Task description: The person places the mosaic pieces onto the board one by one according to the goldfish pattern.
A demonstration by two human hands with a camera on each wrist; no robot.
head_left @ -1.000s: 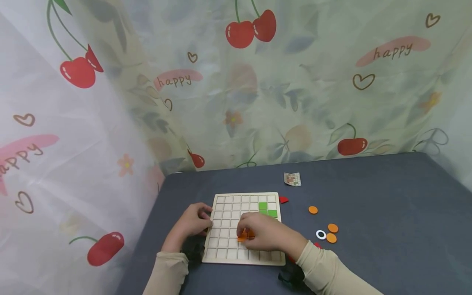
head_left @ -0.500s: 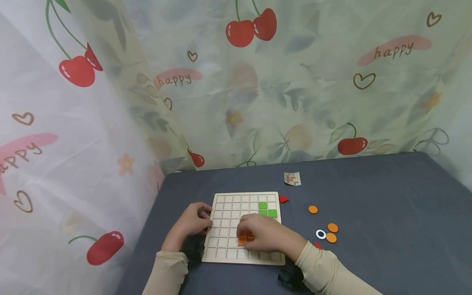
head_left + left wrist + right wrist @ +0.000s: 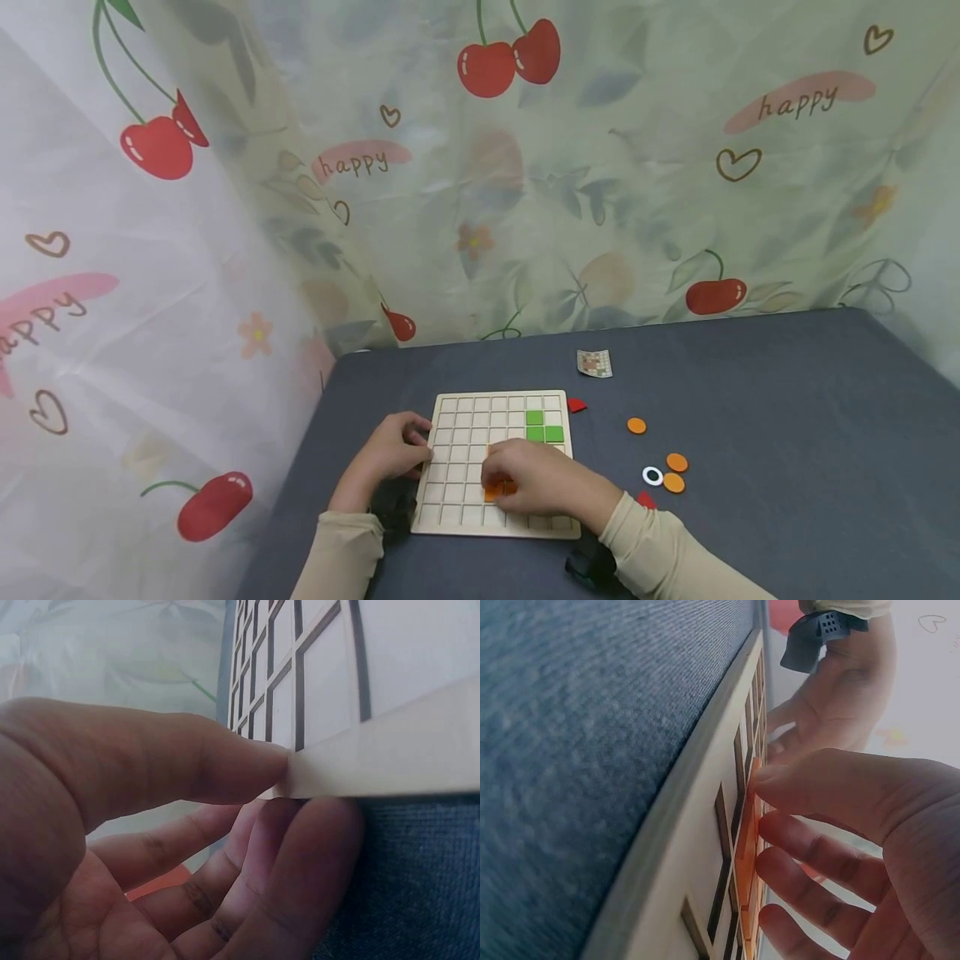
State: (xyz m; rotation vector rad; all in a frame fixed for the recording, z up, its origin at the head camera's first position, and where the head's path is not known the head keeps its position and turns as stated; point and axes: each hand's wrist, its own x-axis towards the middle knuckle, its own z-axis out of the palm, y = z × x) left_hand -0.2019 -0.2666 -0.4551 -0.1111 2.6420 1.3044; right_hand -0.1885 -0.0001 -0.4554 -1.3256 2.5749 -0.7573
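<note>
A pale wooden grid board (image 3: 452,494) lies flat on the table in the head view. My left hand (image 3: 388,452) grips its left edge; in the left wrist view the thumb (image 3: 240,769) presses the rim from above, with fingers curled below. Over the board's lower middle, my right hand (image 3: 542,477) has its thumb and fingertips at an orange square tile (image 3: 491,493). In the right wrist view the orange tile (image 3: 748,840) sits low against the grid, thumb at its edge. More orange tiles lie beside it, partly covered by the hand. Several green tiles (image 3: 535,426) sit at the upper right.
On the dark table (image 3: 765,417), to the board's right, are several orange discs (image 3: 637,427), a white ring (image 3: 652,477) and red pieces (image 3: 576,406). A small printed card (image 3: 594,364) lies behind the board. A patterned curtain (image 3: 585,200) hangs at the back.
The orange tile under my right fingers has gone from tilted to lying flatter in the grid. My right hand has dropped slightly; the left hand has stayed in place.
</note>
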